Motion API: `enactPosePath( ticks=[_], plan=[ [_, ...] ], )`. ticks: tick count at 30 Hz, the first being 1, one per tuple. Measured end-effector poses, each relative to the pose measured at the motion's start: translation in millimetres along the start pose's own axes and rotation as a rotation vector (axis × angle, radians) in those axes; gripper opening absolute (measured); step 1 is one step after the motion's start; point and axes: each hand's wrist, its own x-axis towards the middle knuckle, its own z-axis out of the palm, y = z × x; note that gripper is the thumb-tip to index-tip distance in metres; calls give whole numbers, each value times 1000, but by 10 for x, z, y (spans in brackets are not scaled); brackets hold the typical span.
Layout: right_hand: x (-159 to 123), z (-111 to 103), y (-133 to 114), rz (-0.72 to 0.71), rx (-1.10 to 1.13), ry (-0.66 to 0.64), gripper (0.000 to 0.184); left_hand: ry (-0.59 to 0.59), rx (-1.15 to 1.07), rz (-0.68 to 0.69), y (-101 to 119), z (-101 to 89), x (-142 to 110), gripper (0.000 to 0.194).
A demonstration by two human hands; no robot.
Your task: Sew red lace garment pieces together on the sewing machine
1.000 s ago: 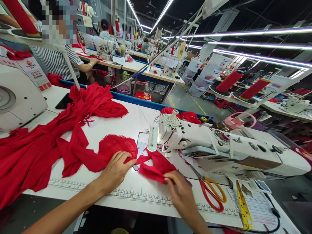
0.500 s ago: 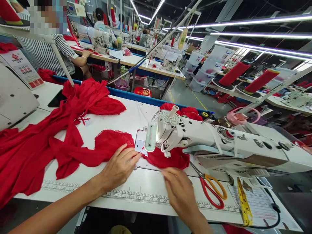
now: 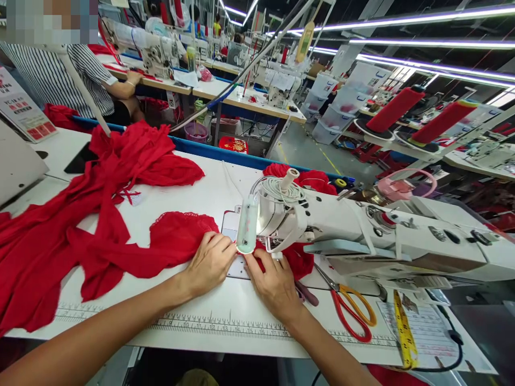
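Observation:
Red fabric (image 3: 183, 236) with a lacy edge lies across the bed of a white sewing machine (image 3: 333, 225), and part of it bunches up to the right of the needle area. My left hand (image 3: 212, 264) is closed on the fabric just left of the machine's head, fingertips at its edge. On the other side, my right hand (image 3: 276, 281) pinches the cloth close in front of the presser foot, its fingertips near those of the left. The machine head partly hides the needle and the cloth under it.
Scissors (image 3: 350, 305) with red and orange handles lie right of my right hand, beside a small dark-handled tool (image 3: 308, 294). A yellow tape measure (image 3: 405, 332) rests on paper. More red cloth (image 3: 132, 161) is heaped at left. A person in a striped shirt (image 3: 88, 72) sits beyond.
My right hand has moved up and left from the table front onto the cloth near the needle, uncovering the dark-handled tool. My left hand stays on the fabric. The view has shifted slightly.

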Motion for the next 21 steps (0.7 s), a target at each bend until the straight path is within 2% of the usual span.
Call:
enactPosePath(
  ticks=[3,5,7,9,12,14,16,21],
  plan=[
    [29,34,9,12,-15,42,28,29,3,29,-35,35,40,22],
    [46,64,24,4,-39,91,26,98,28,74,-60,53,76,20],
    [66,80,38,-37,-53,115,24,199,72,153,-85,65,110,18],
    [84,67,46,-74,-45,102,23,245,111,250,-104,69,124,18],
    [96,-9,45,-47,33,-16,22,137,141,303,-112,50,86,17],
    [95,-69,41,17,126,-135,20,44,130,252,-107,28,33,19],
    [97,-108,39,57,189,-226,21,-1,85,195,-105,12,-18,22],
    [127,-78,53,23,109,-241,21,-42,-22,167,-141,20,-63,38]
  ],
)
